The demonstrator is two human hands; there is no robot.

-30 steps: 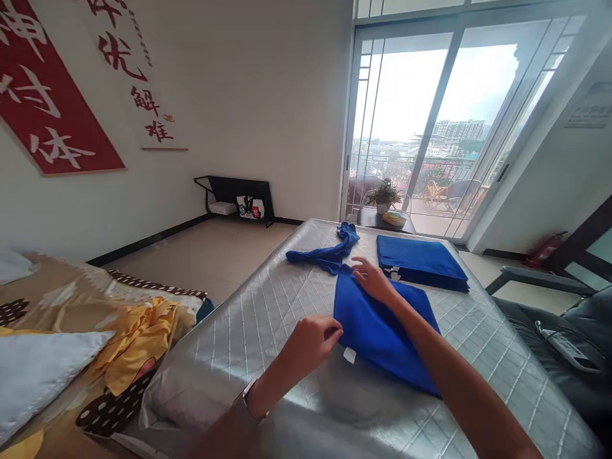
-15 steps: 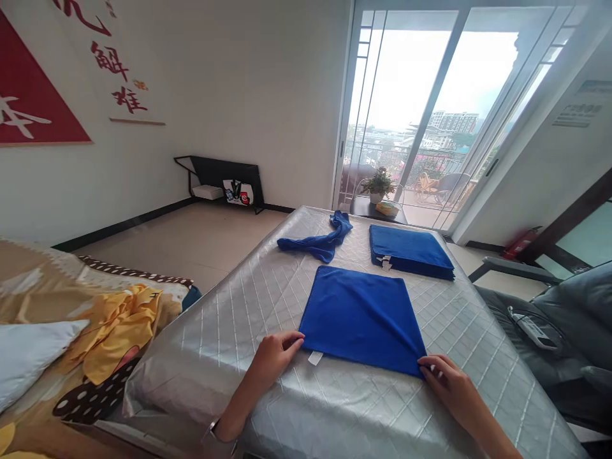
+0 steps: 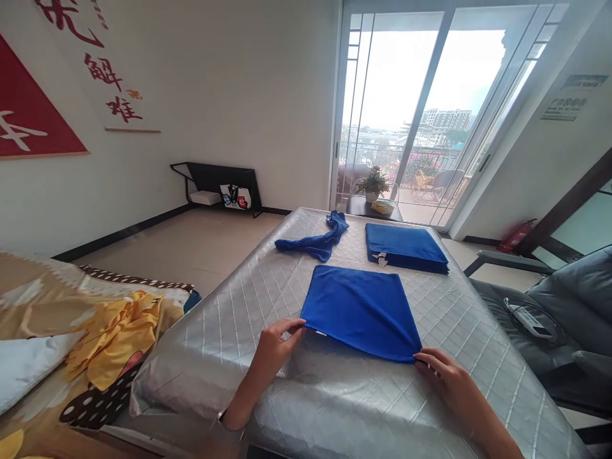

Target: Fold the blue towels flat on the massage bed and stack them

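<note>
A square blue cloth (image 3: pixel 358 309) lies mostly flat on the silver quilted mattress (image 3: pixel 229 331), its near edge lifted a little. My left hand (image 3: pixel 277 344) pinches the near left corner between thumb and fingers. At the near right corner, my right hand (image 3: pixel 442 370) pinches the cloth the same way. A white tag barely shows under the near edge, close to my left hand. Beyond the cloth to the right sits a neat stack of folded blue cloths (image 3: pixel 406 245) with white tags. One crumpled blue cloth (image 3: pixel 318 239) lies at the far left of the mattress.
Left of the mattress is a patterned bed with yellow fabric (image 3: pixel 127 331) and a white pillow (image 3: pixel 33 363). On the right stands a dark armchair (image 3: pixel 574 319) with a power strip (image 3: pixel 530 319) on it. A potted plant (image 3: pixel 373 185) stands by the glass door.
Both hands have raised the cloth's near edge and shifted it slightly away from me. The white tag has mostly slipped out of sight. The camera view has turned slightly.
</note>
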